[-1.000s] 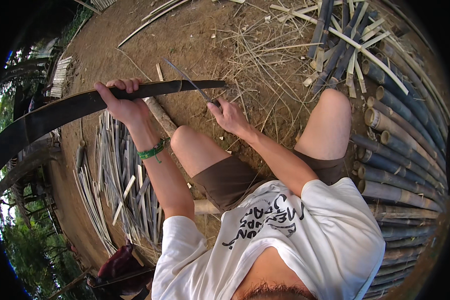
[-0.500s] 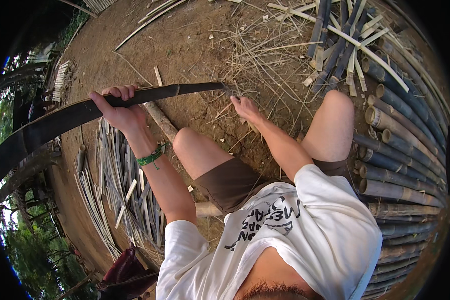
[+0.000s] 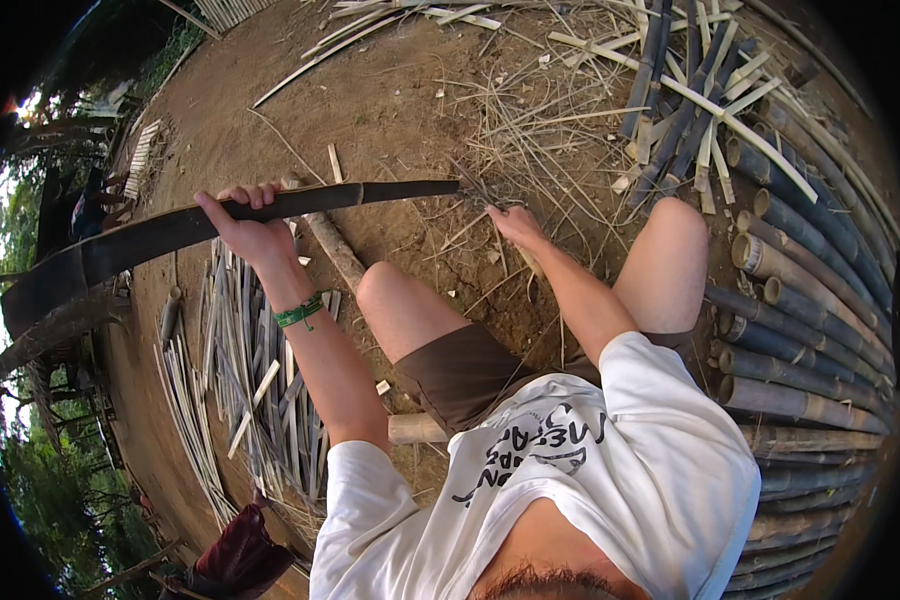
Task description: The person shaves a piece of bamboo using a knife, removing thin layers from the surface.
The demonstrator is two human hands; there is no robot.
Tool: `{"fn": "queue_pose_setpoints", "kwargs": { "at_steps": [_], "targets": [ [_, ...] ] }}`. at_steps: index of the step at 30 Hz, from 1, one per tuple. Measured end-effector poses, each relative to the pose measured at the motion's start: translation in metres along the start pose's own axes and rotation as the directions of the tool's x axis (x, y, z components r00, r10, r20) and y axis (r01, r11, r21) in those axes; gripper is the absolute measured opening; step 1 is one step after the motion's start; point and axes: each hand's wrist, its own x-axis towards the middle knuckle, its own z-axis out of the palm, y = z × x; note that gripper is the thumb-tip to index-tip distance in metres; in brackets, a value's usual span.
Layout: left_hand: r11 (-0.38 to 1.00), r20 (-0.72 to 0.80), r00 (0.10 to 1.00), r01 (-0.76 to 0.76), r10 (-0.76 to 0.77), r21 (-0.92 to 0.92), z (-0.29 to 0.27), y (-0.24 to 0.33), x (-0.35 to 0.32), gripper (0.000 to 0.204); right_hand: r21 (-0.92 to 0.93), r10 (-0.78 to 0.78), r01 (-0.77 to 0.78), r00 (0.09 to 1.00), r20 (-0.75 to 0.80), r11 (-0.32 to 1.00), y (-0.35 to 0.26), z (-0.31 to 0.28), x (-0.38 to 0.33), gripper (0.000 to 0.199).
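Toward five o'clock we wear a loose, creased white T-shirt [image 3: 660, 470], short-sleeved and wide-necked, with black lettering [image 3: 567, 460] across its chest. At six o'clock come our dark brown shorts [image 3: 460, 370]; toward nine o'clock, a green bracelet [image 3: 300, 311] circles our left wrist [image 3: 282, 282].

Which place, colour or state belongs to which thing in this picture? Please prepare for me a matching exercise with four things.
Things
1. Strip
2. Wristband
3. Poles
4. Shorts

Places, colours, states
A. Lying side by side at the picture's right
B. Brown, worn over the thighs
C. Gripped in the left hand
D. Green

Right pairs: 1-C, 2-D, 3-A, 4-B
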Motion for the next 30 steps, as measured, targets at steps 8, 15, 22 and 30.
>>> {"fn": "queue_pose_setpoints", "kwargs": {
  "at_steps": [8, 15, 22, 30],
  "targets": [
    [0.921, -0.309, 0.951, -0.136, 0.017, -0.366, -0.069, 0.038, 0.024, 0.065, 0.862, -0.149, 0.22, 0.974, -0.17, 0.457, -0.053, -0.001, -0.048, 0.034],
    [0.681, -0.356, 0.919, -0.153, -0.167, -0.716, -0.093, 0.023, 0.017, 0.069, 0.959, -0.218, 0.22, 0.942, -0.256, -0.178, -0.142, -0.058, -0.081, 0.046],
    [0.588, -0.235, 0.913, 0.007, -0.334, -0.809, -0.064, -0.036, -0.006, 0.068, 0.897, -0.418, 0.207, 0.828, -0.373, -0.391, -0.161, -0.121, -0.126, 0.026],
    [0.37, -0.032, 0.925, 0.119, -0.378, -0.921, -0.038, -0.12, -0.01, 0.076, 0.771, -0.271, 0.272, 0.827, -0.494, -0.576, -0.189, -0.175, -0.167, 0.023]
  ]
}}
